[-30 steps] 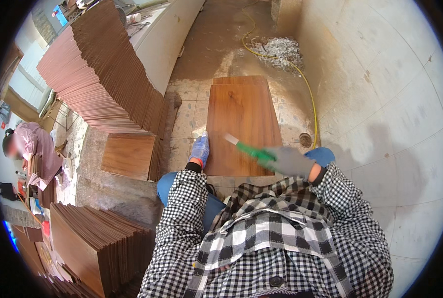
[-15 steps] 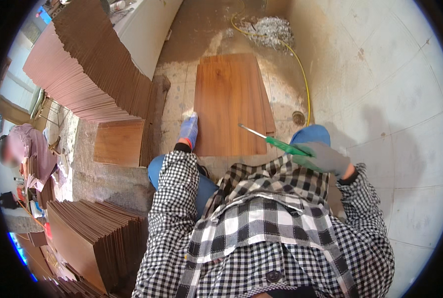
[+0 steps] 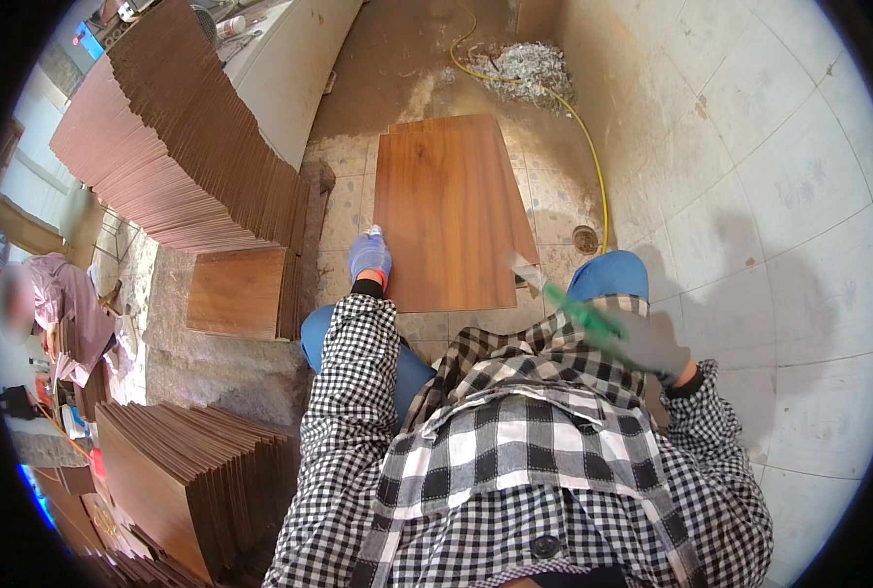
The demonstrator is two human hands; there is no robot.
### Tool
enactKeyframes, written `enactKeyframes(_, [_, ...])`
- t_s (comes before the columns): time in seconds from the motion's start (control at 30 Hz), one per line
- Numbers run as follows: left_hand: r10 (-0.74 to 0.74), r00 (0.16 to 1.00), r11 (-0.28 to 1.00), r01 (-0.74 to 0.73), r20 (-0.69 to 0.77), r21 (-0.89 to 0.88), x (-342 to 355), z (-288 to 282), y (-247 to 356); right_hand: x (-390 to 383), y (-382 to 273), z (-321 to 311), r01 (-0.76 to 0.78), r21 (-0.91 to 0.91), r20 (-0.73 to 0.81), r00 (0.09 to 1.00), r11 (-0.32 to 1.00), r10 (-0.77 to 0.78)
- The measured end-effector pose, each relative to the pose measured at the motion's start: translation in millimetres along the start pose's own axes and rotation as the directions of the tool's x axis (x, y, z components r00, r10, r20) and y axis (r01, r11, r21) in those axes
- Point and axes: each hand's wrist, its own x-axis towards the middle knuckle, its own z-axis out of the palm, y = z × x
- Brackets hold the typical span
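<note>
A wood-grained brown board lies flat on the floor in front of me, with the edge of another showing under its far end. My left hand, in a bluish-purple glove, is at the board's left edge, its fingers closed on that edge. My right hand, in a grey and green glove, is wrapped round a green-handled scraper. The scraper's metal blade points at the board's right edge and is smeared by motion. Whether it touches the board I cannot tell.
Tall rows of brown boards stand on the left, with a short stack beside them and another row nearer me. A yellow hose runs along the right wall past a drain and shredded scraps. A person is at far left.
The top board's face differs: the dark knot no longer shows. My left hand has shifted slightly down along the edge. The scraper has moved right and down, with its blade now turned broader to view.
</note>
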Motion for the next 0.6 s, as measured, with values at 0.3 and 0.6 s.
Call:
enactKeyframes(0.3, [-0.039, 0.934, 0.529, 0.321, 0.356, -0.785, -26.2, -33.1, 17.5, 50.1, 1.6, -0.7, 0.144, -0.012, -0.431, 0.892, 0.990, -0.134])
enactKeyframes(0.6, [0.863, 0.236, -0.066, 0.929, 0.447, -0.364, 12.1, -7.6, -13.9, 79.4, -122.0, 39.0, 0.753, -0.398, 0.156, 0.618, 0.524, -0.770])
